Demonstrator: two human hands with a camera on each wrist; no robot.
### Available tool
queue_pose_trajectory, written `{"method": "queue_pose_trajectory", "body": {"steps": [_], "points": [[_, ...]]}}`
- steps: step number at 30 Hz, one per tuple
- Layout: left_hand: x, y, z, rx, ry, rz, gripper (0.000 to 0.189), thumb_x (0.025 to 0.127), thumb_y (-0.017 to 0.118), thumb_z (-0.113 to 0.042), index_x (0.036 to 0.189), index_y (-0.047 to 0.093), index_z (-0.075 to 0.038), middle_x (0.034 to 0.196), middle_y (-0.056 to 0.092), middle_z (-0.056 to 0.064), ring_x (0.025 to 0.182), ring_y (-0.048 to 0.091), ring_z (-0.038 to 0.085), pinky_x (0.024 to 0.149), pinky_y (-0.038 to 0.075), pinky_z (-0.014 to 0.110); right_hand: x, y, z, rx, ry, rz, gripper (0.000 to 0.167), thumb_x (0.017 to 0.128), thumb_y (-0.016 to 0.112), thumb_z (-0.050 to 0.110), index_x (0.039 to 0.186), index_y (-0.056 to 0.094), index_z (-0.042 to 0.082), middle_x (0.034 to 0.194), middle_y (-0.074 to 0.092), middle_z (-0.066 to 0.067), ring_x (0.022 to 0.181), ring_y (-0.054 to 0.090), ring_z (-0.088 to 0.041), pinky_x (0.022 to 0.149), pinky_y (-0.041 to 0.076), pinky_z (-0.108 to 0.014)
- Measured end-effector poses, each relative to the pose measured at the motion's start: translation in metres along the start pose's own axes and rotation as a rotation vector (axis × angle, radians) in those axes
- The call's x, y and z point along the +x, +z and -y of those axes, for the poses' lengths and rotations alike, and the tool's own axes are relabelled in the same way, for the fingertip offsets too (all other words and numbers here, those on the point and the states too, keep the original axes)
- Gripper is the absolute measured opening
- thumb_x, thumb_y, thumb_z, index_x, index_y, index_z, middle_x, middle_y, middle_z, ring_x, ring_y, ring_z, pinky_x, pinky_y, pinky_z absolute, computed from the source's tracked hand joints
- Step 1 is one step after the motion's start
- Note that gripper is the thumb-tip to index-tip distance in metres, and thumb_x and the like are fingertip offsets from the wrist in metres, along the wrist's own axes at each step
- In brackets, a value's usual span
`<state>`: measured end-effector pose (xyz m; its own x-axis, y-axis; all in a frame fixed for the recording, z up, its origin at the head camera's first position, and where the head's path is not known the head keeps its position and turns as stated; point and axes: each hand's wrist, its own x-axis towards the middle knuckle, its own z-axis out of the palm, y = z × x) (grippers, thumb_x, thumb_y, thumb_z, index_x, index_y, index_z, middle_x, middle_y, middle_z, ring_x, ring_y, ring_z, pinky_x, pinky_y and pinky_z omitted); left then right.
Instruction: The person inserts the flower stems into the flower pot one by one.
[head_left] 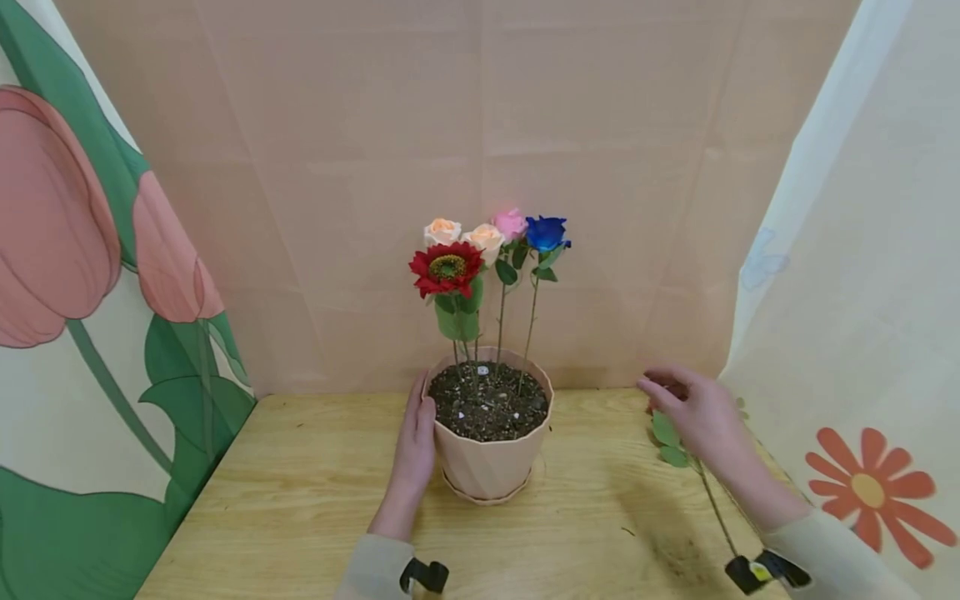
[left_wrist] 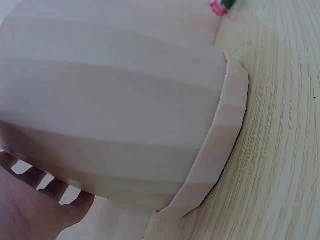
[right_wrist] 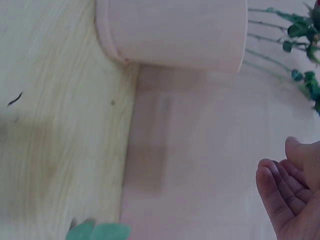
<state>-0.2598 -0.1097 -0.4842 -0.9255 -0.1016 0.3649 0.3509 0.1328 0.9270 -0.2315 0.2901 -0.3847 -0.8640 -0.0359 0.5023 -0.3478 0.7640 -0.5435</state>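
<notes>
A pale pink faceted flower pot filled with dark soil stands upright on the table. Rising from the soil are a red daisy-like flower, two peach roses, a pink rose and a blue rose. My left hand rests along the pot's left side, the fingers against its wall. To the right, my right hand is over a long-stemmed flower, whose bloom it mostly hides. The right wrist view shows nothing between the loosely bent fingers.
A matching saucer sits under the pot. Dark soil smudges mark the wooden table at the right. A pinkish cloth backdrop hangs behind, with flower-printed cloths at both sides.
</notes>
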Motion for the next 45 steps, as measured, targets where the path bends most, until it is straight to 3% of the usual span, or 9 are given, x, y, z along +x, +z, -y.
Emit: {"method": "queue_pose_trajectory", "body": {"steps": [7, 12, 20, 33, 45], "points": [[0.000, 0.000, 0.000, -0.003, 0.007, 0.002, 0.056, 0.122, 0.034, -0.036, 0.177, 0.029, -0.024, 0.182, 0.024, 0.008, 0.166, 0.021, 0.038, 0.134, 0.017, 0.063, -0.014, -0.011, -0.032, -0.108, 0.035, 0.017, 0.034, 0.109, 0.075, 0.036, 0.126, 0.079, 0.007, 0.111, 0.082, -0.013, 0.092, 0.077, -0.033, 0.071, 0.059, -0.039], [0.000, 0.001, 0.001, 0.003, 0.011, 0.001, 0.057, 0.122, 0.034, -0.037, 0.177, 0.029, -0.023, 0.182, 0.024, 0.008, 0.166, 0.021, 0.038, 0.134, 0.017, 0.062, -0.021, -0.016, -0.052, -0.142, 0.086, 0.042, 0.043, 0.109, 0.073, 0.041, 0.129, 0.077, 0.003, 0.108, 0.081, -0.017, 0.089, 0.075, -0.032, 0.071, 0.059, -0.046], [0.002, 0.000, 0.001, -0.001, 0.020, 0.003, 0.056, 0.123, 0.034, -0.035, 0.177, 0.028, -0.021, 0.182, 0.024, 0.008, 0.166, 0.021, 0.037, 0.134, 0.017, 0.060, -0.028, -0.019, -0.086, -0.160, 0.179, 0.133, 0.050, 0.112, 0.068, 0.044, 0.133, 0.074, 0.000, 0.105, 0.081, -0.016, 0.083, 0.074, -0.021, 0.066, 0.056, -0.040], [0.003, 0.001, 0.003, -0.012, 0.030, 0.007, 0.056, 0.123, 0.034, -0.030, 0.177, 0.028, -0.018, 0.182, 0.024, 0.007, 0.167, 0.020, 0.034, 0.135, 0.016, 0.057, -0.041, -0.018, -0.136, -0.200, 0.296, 0.225, 0.066, 0.113, 0.061, 0.052, 0.137, 0.069, -0.008, 0.100, 0.080, -0.015, 0.081, 0.074, -0.021, 0.061, 0.058, -0.040], [0.002, 0.001, 0.001, -0.014, 0.022, 0.006, 0.055, 0.123, 0.033, -0.031, 0.177, 0.028, -0.021, 0.182, 0.024, 0.008, 0.166, 0.021, 0.036, 0.135, 0.017, 0.059, -0.053, -0.017, -0.168, -0.176, 0.354, 0.268, 0.073, 0.112, 0.061, 0.056, 0.138, 0.066, -0.012, 0.111, 0.078, -0.026, 0.087, 0.077, -0.029, 0.064, 0.061, -0.042]]}}
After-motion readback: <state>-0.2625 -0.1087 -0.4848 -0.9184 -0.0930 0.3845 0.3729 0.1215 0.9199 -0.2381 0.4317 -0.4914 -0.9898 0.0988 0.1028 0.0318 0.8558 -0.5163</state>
